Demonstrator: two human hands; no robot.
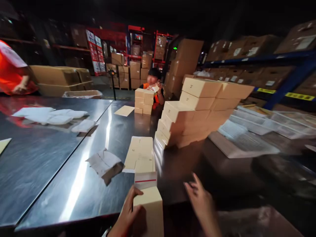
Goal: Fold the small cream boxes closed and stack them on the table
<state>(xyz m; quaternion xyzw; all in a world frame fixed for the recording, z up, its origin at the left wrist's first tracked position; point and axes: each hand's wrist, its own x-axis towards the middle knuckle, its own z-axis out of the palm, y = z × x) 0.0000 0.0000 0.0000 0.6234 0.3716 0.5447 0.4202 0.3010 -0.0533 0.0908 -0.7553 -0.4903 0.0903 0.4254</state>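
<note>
Nearest, left hand (127, 214) fingers wrap the small cream cardboard box (149, 210); right hand (201, 200) hovers beside it, fingers spread. One-handed, that box might slip off the steel table (61, 184) edge.

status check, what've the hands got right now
Left hand grips small cream cardboard box, flap with red stripe up. Right hand open, empty, beside it. Flat cream box blanks lie just ahead on steel table.

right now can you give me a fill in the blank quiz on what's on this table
1. The left hand grips a small ____.
2. The right hand holds ____.
3. The flat cartons lie ____ of the tall stack.
4. The box's open flap bears a ____ stripe.

Missing words: box; nothing; left; red
</note>
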